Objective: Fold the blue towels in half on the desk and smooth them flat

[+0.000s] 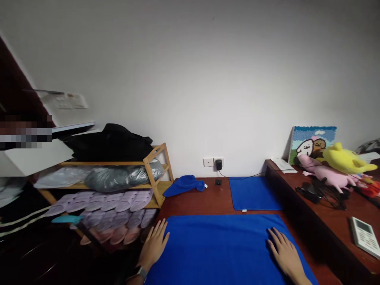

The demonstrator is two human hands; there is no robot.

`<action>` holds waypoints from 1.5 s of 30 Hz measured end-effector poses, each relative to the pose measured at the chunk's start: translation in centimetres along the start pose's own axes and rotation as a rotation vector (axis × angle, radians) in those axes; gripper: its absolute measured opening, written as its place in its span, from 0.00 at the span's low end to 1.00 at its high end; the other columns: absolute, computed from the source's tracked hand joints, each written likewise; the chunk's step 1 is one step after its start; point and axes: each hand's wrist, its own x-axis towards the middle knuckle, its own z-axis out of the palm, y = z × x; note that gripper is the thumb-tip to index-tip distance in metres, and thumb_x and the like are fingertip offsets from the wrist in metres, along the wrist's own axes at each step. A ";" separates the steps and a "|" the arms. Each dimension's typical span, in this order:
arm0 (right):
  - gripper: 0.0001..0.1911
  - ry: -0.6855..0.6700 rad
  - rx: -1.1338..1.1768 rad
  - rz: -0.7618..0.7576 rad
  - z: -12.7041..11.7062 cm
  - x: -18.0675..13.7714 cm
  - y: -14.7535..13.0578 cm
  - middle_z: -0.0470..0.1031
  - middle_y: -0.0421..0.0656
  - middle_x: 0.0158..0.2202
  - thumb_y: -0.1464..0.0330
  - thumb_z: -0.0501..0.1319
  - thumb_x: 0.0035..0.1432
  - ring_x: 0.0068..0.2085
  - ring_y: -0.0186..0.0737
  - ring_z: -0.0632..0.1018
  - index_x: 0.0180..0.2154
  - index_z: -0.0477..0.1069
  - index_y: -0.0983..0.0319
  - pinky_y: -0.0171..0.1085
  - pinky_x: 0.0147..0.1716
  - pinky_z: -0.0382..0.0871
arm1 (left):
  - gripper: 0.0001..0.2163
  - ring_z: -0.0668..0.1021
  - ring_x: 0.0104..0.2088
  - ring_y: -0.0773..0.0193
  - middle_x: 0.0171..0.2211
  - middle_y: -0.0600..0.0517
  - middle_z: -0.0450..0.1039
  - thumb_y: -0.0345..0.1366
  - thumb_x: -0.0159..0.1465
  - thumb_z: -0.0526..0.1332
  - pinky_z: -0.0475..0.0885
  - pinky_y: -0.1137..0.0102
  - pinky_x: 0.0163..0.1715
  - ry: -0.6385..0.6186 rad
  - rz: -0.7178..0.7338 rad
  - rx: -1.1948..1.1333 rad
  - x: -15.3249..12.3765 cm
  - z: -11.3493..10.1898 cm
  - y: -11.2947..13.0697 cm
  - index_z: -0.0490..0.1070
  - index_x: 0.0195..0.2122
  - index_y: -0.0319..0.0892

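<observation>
A large blue cloth [216,245] lies spread over the reddish-brown wooden surface in front of me. My left hand [154,241] rests at the cloth's left edge, palm down, fingers stretched out; a watch sits on that wrist. Flat near the cloth's right edge is my right hand [282,247], its fingers extended and nothing in them. Beyond the big cloth, a smaller blue cloth [257,194] lies flat at the back right. A crumpled blue cloth [185,185] with a white tag is at the back left, apart from both hands.
A wooden rack [162,174] with pale slippers [115,201] and a black bag [113,142] stands left. On the raised ledge at right are plush toys [341,158], a picture [313,140], and a white remote control [365,235]. A black adapter [219,164] plugs into the wall.
</observation>
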 end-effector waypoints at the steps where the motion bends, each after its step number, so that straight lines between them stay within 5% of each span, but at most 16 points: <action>1: 0.37 0.008 -0.009 -0.010 -0.3 0.4 -0.2 0.59 0.40 0.71 0.45 0.40 0.66 0.71 0.50 0.60 0.68 0.60 0.53 0.51 0.69 0.52 | 0.25 0.65 0.69 0.53 0.69 0.48 0.63 0.42 0.70 0.47 0.60 0.52 0.68 0.024 0.011 -0.032 0.2 -0.1 0.0 0.65 0.67 0.45; 5: 0.37 -0.028 -0.062 -0.024 -0.2 3.0 -0.2 0.55 0.38 0.73 0.47 0.40 0.66 0.73 0.49 0.52 0.70 0.57 0.53 0.52 0.71 0.43 | 0.24 0.64 0.69 0.54 0.69 0.48 0.62 0.43 0.72 0.45 0.62 0.55 0.67 0.028 0.019 -0.129 1.5 -0.5 2.3 0.67 0.65 0.45; 10: 0.37 -0.096 -0.094 0.047 2.2 5.6 1.5 0.52 0.36 0.74 0.47 0.40 0.64 0.73 0.49 0.51 0.71 0.53 0.50 0.54 0.71 0.44 | 0.25 0.62 0.70 0.53 0.70 0.47 0.61 0.47 0.72 0.48 0.59 0.52 0.68 -0.059 -0.033 -0.129 2.5 0.1 4.9 0.63 0.68 0.47; 18: 0.41 -0.073 -0.057 0.144 1.6 6.6 3.0 0.54 0.39 0.73 0.44 0.38 0.61 0.71 0.48 0.58 0.71 0.52 0.49 0.54 0.67 0.54 | 0.25 0.62 0.70 0.50 0.71 0.47 0.58 0.49 0.71 0.51 0.59 0.51 0.67 -0.062 -0.048 -0.129 2.6 0.5 4.1 0.62 0.68 0.52; 24: 0.39 -0.073 -0.147 0.208 0.7 7.8 3.0 0.59 0.42 0.71 0.50 0.40 0.62 0.71 0.52 0.58 0.69 0.58 0.54 0.57 0.68 0.51 | 0.25 0.61 0.71 0.51 0.71 0.48 0.58 0.51 0.71 0.52 0.58 0.52 0.68 -0.017 -0.027 -0.171 2.5 0.5 3.5 0.63 0.67 0.55; 27: 0.36 0.027 -0.208 0.157 -0.1 8.2 -2.4 0.64 0.51 0.68 0.57 0.41 0.63 0.71 0.56 0.59 0.65 0.64 0.65 0.56 0.69 0.48 | 0.25 0.59 0.71 0.49 0.73 0.48 0.55 0.52 0.71 0.53 0.57 0.51 0.68 -0.030 -0.041 -0.186 2.6 0.9 3.4 0.62 0.68 0.55; 29: 0.35 0.047 -0.116 -0.047 -0.6 7.9 -9.0 0.62 0.51 0.69 0.58 0.42 0.65 0.71 0.55 0.58 0.66 0.63 0.67 0.55 0.69 0.48 | 0.25 0.59 0.71 0.48 0.74 0.49 0.52 0.52 0.71 0.53 0.57 0.51 0.68 -0.028 -0.046 -0.194 2.7 1.0 3.5 0.62 0.68 0.56; 33: 0.35 -0.131 0.194 -0.425 -0.4 6.2 -23.5 0.52 0.43 0.73 0.52 0.40 0.70 0.73 0.50 0.51 0.72 0.51 0.60 0.54 0.71 0.45 | 0.26 0.58 0.72 0.47 0.74 0.51 0.51 0.55 0.70 0.52 0.57 0.51 0.68 -0.018 -0.048 -0.197 2.8 1.1 3.6 0.61 0.68 0.58; 36: 0.37 -0.274 0.253 -0.487 0.5 5.3 -28.8 0.45 0.39 0.74 0.48 0.38 0.70 0.74 0.49 0.47 0.73 0.46 0.57 0.55 0.72 0.41 | 0.26 0.58 0.72 0.47 0.74 0.51 0.52 0.56 0.71 0.51 0.57 0.50 0.68 -0.021 -0.043 -0.192 2.9 1.2 3.5 0.59 0.69 0.60; 38: 0.37 -0.299 0.238 -0.450 1.0 5.3 -28.2 0.45 0.40 0.74 0.47 0.39 0.70 0.74 0.49 0.46 0.73 0.45 0.57 0.55 0.72 0.40 | 0.26 0.58 0.72 0.48 0.73 0.52 0.53 0.56 0.71 0.50 0.57 0.50 0.68 -0.025 -0.038 -0.191 3.0 1.3 3.4 0.58 0.69 0.61; 40: 0.37 -0.277 0.203 -0.389 1.3 5.5 -24.6 0.46 0.41 0.74 0.48 0.39 0.70 0.74 0.47 0.47 0.73 0.46 0.58 0.54 0.72 0.39 | 0.27 0.58 0.72 0.48 0.74 0.52 0.53 0.57 0.70 0.50 0.56 0.50 0.68 -0.038 -0.036 -0.192 3.2 1.3 3.3 0.57 0.69 0.60; 45: 0.37 -0.184 0.009 -0.130 1.2 6.6 -9.4 0.47 0.41 0.74 0.50 0.38 0.69 0.74 0.46 0.47 0.72 0.47 0.59 0.53 0.71 0.41 | 0.27 0.56 0.72 0.48 0.74 0.50 0.51 0.57 0.70 0.50 0.56 0.50 0.68 -0.082 -0.046 -0.185 3.4 0.8 3.6 0.56 0.69 0.60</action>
